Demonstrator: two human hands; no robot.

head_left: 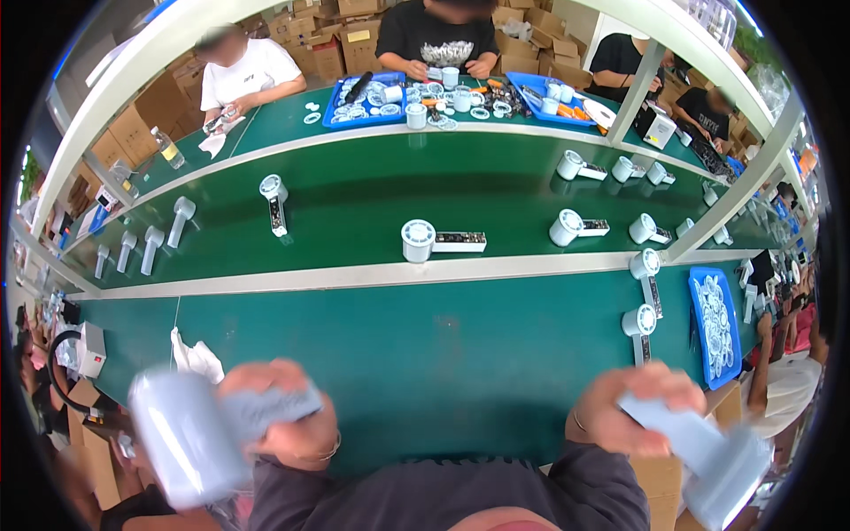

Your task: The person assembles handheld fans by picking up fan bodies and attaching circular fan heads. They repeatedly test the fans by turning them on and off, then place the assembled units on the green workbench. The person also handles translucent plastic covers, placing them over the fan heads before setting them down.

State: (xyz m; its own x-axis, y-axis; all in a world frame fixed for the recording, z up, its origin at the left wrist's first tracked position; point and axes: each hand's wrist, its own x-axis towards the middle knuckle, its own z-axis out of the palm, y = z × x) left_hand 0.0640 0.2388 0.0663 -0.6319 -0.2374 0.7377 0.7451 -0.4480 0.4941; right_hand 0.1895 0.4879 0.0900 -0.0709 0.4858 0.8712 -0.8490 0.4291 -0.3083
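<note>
My left hand is closed around the handle of a light grey, hair-dryer-shaped housing. Its wide cylindrical head points outward to the left and is smeared by motion. On the other side, my right hand grips the handle of a second such housing, whose head hangs down at the lower right. Both are held up in front of my body, over the near edge of the green bench. Beyond my right hand lie two similar units with circuit boards showing in their handles.
A blue tray of white rings sits at the right. A white cloth lies left, near a small white box. Past a pale rail, more units rest on a green strip. Co-workers sit at the far table.
</note>
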